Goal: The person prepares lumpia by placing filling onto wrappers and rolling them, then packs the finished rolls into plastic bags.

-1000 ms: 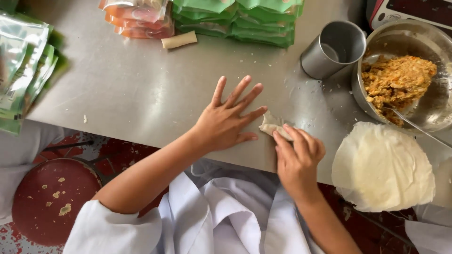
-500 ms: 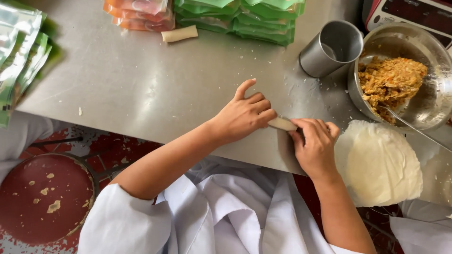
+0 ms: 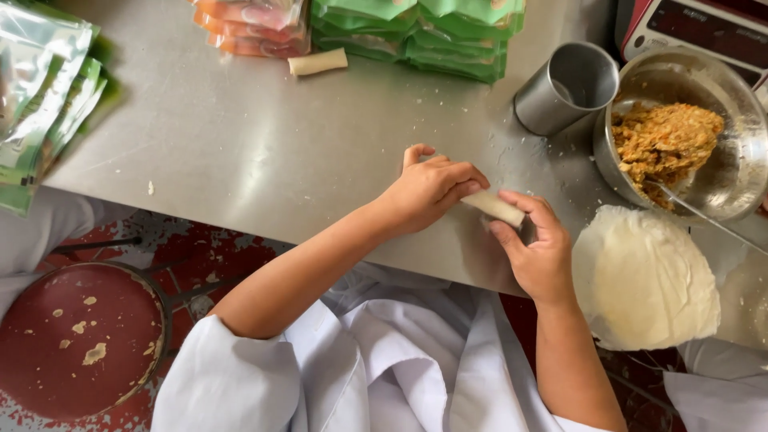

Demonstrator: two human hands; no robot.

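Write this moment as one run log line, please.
left hand: holds roll end | right hand: holds roll | place: steel table | nearby: wrapper stack, filling bowl

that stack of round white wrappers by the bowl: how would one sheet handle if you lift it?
The wrapper stack looks thin and soft, its edge hanging past the steel table, so a sheet would probably flop and drape. Likely light. The sheets lie flush, so they may cling together. The roll in both hands suggests they bend without cracking, though tearing seems possible.
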